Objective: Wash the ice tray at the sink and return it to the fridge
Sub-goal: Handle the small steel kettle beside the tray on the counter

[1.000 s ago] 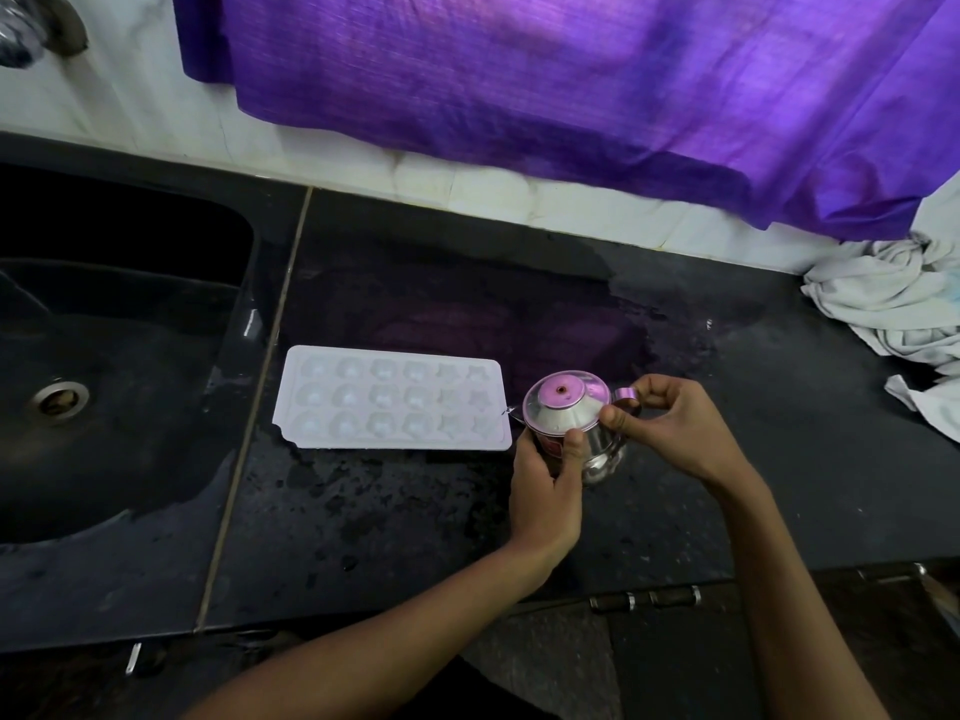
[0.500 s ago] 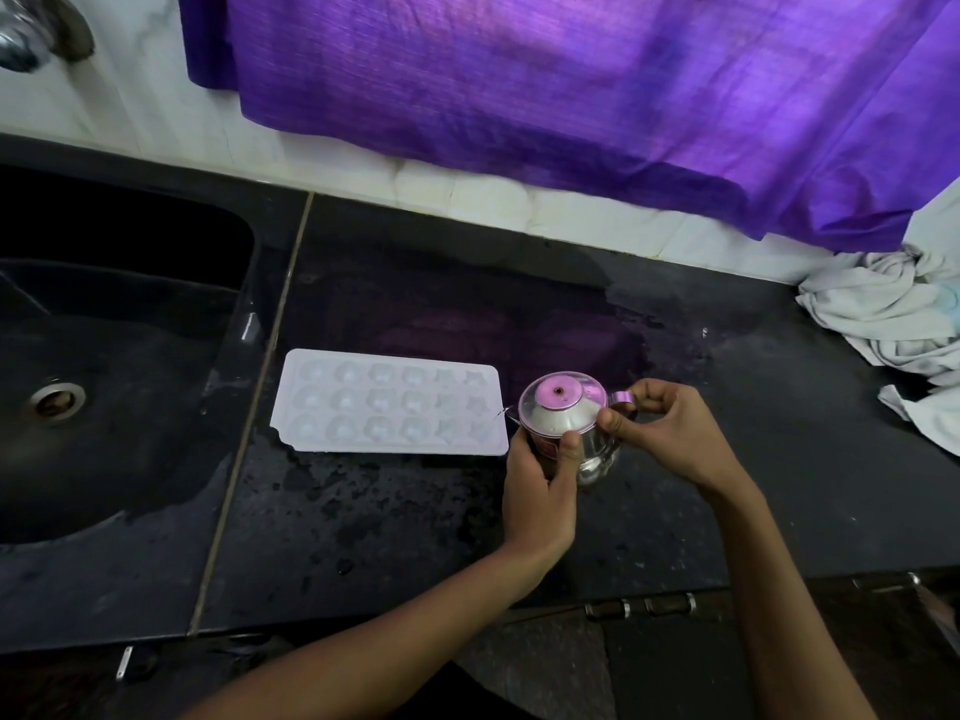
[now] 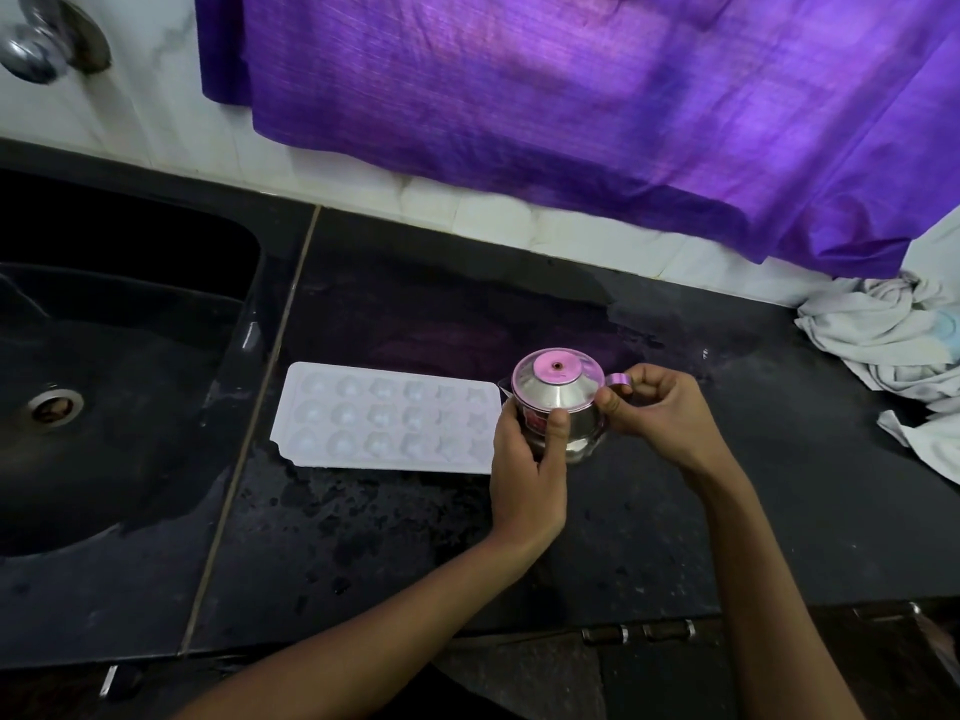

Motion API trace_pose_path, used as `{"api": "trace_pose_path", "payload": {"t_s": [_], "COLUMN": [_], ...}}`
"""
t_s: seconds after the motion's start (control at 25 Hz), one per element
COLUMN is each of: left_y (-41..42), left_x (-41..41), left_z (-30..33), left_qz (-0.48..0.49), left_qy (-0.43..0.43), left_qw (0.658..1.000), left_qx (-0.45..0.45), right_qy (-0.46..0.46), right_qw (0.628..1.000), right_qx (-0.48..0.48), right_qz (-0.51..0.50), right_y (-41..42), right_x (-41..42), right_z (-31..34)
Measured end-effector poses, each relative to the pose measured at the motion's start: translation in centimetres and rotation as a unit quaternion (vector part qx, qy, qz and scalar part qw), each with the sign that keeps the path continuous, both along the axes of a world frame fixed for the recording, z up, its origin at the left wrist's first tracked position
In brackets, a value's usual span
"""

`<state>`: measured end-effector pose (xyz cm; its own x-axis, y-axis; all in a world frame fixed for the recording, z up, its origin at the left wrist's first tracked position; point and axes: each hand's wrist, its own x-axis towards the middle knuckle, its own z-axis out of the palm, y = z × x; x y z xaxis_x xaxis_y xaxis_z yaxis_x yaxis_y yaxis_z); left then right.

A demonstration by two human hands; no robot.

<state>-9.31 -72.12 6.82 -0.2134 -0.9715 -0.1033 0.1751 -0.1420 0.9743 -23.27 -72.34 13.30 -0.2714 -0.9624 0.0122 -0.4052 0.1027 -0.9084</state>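
Note:
A white ice tray (image 3: pixel 387 418) with rows of small round moulds lies flat on the wet black counter (image 3: pixel 395 543), just right of the sink. Right of the tray stands a small steel pot (image 3: pixel 558 407) with a lid and a side handle. My left hand (image 3: pixel 527 467) wraps around the pot's body from the front. My right hand (image 3: pixel 657 415) pinches the lid's rim and the handle on the pot's right side. Neither hand touches the tray.
A black sink (image 3: pixel 98 387) with a metal drain (image 3: pixel 54 407) fills the left. A tap (image 3: pixel 36 49) sits on the white tiled wall above it. A purple cloth (image 3: pixel 597 111) hangs over the counter's back. Crumpled white cloth (image 3: pixel 893 350) lies at the right.
Both hands keep hold of the steel pot in the same place. The tray has not moved. Only the camera view has shifted slightly.

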Motion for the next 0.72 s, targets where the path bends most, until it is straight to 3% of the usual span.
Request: {"api": "trace_pose_path", "payload": {"t_s": [0.72], "left_y": [-3.9], "left_x": [0.8], "left_z": [0.1], "left_qz": [0.003], "left_qy": [-0.025], "left_qw": [0.996], "left_qx": [0.082], "right_qy": [0.088], "right_qw": [0.994], "right_qx": [0.056], "right_qz": [0.02], "right_y": [-5.1], "right_x": [1.4], "right_z": [0.5]}}
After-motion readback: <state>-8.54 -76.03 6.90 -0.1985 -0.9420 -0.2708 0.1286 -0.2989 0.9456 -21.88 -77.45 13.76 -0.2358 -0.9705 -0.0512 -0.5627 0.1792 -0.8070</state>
